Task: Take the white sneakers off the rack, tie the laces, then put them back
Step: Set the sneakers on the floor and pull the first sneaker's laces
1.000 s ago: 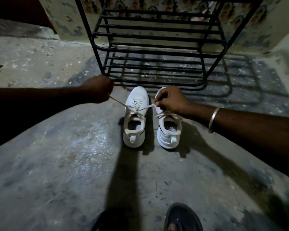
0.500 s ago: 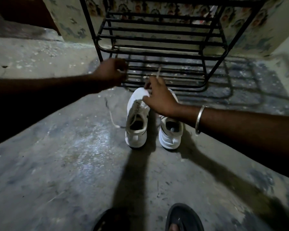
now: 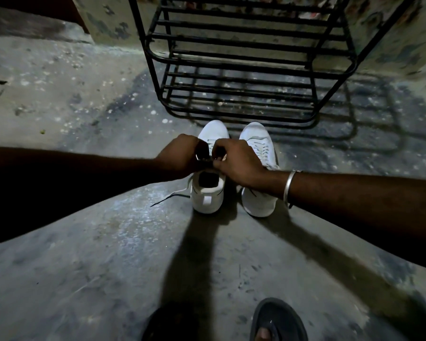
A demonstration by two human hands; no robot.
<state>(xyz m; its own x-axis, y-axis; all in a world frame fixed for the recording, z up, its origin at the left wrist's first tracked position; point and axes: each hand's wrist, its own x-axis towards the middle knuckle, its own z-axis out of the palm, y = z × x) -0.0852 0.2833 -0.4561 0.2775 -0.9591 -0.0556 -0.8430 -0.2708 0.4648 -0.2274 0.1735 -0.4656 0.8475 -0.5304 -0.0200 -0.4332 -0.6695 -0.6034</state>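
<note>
Two white sneakers stand side by side on the concrete floor, toes toward the rack. Over the tongue of the left sneaker [image 3: 208,194] my left hand [image 3: 182,157] and my right hand [image 3: 239,162] meet, fingers pinched on its laces. A loose lace end [image 3: 172,195] trails on the floor to the left of that shoe. The right sneaker [image 3: 257,143] is partly hidden under my right wrist, which wears a metal bangle. The black metal shoe rack [image 3: 244,67] stands just beyond the shoes, its shelves bare.
A patterned wall rises behind the rack. My feet in dark sandals [image 3: 278,321] show at the bottom edge. Open concrete floor [image 3: 84,242] spreads left and in front of the shoes.
My hands, spread apart pulling the laces one second ago and lifted toward the rack half a second ago, have come together over the left sneaker's tongue. The view has tilted slightly.
</note>
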